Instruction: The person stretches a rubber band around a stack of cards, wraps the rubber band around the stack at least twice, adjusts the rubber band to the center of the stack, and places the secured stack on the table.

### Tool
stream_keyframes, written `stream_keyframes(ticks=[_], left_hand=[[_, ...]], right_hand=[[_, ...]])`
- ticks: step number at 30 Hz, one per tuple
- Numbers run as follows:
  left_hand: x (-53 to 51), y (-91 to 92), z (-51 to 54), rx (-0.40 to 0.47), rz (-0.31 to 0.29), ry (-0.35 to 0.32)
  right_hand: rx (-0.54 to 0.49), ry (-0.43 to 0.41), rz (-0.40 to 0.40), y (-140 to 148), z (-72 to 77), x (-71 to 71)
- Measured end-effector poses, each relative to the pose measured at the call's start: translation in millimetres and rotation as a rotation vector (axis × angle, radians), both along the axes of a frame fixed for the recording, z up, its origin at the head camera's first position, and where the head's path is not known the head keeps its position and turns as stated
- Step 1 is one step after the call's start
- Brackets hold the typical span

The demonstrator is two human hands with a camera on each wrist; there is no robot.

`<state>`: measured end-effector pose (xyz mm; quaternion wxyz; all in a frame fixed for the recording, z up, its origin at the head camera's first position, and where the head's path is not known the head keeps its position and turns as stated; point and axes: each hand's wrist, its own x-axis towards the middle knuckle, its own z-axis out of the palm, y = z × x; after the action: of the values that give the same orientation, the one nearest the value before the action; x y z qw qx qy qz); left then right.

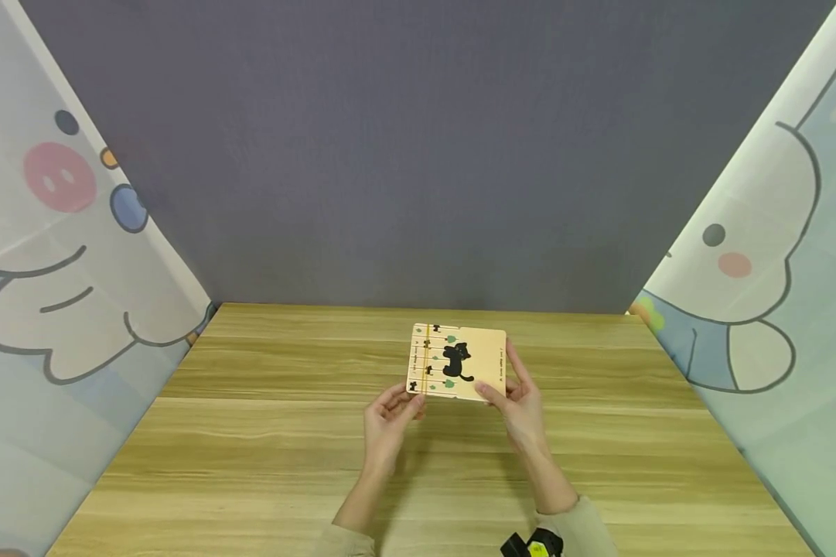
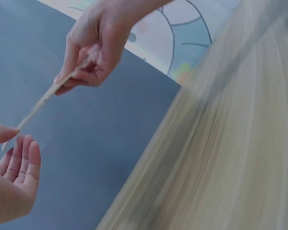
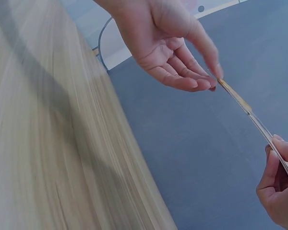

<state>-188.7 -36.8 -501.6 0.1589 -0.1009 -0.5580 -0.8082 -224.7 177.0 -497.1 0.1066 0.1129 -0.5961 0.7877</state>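
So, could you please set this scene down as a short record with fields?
Held: thin cream item with a black cat print
Band: yellow, across the item near its left end
Left hand: holds the lower left corner
Right hand: grips the right end, thumb on the printed face
Position: raised above the wood-grain table
Backdrop: dark grey panel

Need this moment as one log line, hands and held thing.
cat-print piece: held above wooden table | yellow band: across one end | left hand: pinching banded end | right hand: gripping opposite end
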Motion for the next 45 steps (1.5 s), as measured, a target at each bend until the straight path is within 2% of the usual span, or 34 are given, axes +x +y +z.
stream_keyframes(ticks=[2,4,6,10,11,12,14,16,18,19,21,22,23,24,26,30,31,32,35,40,45], left_hand=[[-8.7,1.1,-20.0,0.054,-0.009,-0.055],[-10.7,2.5,-25.2,0.103,-0.013,-0.137],[-10.4,3.6,-25.0,0.153,-0.02,-0.183],[-7.3,7.6,-17.4,0.218,-0.017,-0.246],[-7.2,8.6,-17.2,0.226,-0.014,-0.244],[-2.2,9.0,-7.1,0.241,-0.018,-0.214],[-1.7,10.7,-7.0,0.249,-0.001,-0.217],[-2.0,12.0,-7.8,0.264,0.018,-0.227],[-2.3,13.4,-8.4,0.276,0.041,-0.248],[-7.5,14.5,-19.1,0.277,0.06,-0.29],[-8.2,15.3,-20.1,0.288,0.067,-0.299],[-8.6,15.6,-21.0,0.292,0.063,-0.299],[-9.0,15.9,-21.7,0.295,0.06,-0.294],[-4.0,15.5,-11.8,0.304,0.043,-0.26],[-3.3,16.1,-11.5,0.305,0.039,-0.26],[-1.2,17.5,-10.4,0.286,0.048,-0.296],[-5.6,18.9,-20.0,0.269,0.057,-0.34],[-5.2,19.7,-19.5,0.259,0.054,-0.351],[-3.8,22.1,-18.2,0.241,0.045,-0.368],[-3.1,24.2,-19.7,0.203,0.039,-0.36],[-3.1,23.9,-22.1,0.149,0.0,-0.365]], right_hand=[[0.015,-0.028,-0.023,0,-6.8,-4.7],[0.007,-0.053,-0.037,0,-8.4,-6.5],[0.004,-0.067,-0.044,-1,-8.3,-7.1],[-0.001,-0.061,-0.044,-3,-6.9,-7.3],[0.003,-0.048,-0.036,-4,-5.2,-6.5],[0.007,-0.036,-0.027,-5,-1.9,-4.7],[-0.008,0.004,0.01,-9,12.6,3.9],[-0.001,0.01,0.016,-16,35.3,17.2],[0.013,-0.024,0.002,-24,59.9,30.7],[0.013,-0.053,-0.008,-27,70.8,36.5],[0.048,-0.101,-0.041,-32,83.1,42.9],[0.06,-0.114,-0.051,-33,84.5,43.3],[0.066,-0.11,-0.048,-32,81.9,41.6],[0.056,-0.081,-0.028,-29,73.2,36.9],[0.072,-0.045,-0.012,-23,53.8,26.8],[0.078,-0.023,0.018,-11,6.8,1.7],[0.091,-0.045,0.008,-10,1.9,-1.0],[0.089,-0.053,0.013,-8,-5.1,-4.8],[0.076,-0.06,0.03,-8,-11.3,-8.5],[0.099,-0.064,0.034,-8,-8.9,-6.2],[0.112,-0.068,0.029,-7,-5.6,-2.9]])
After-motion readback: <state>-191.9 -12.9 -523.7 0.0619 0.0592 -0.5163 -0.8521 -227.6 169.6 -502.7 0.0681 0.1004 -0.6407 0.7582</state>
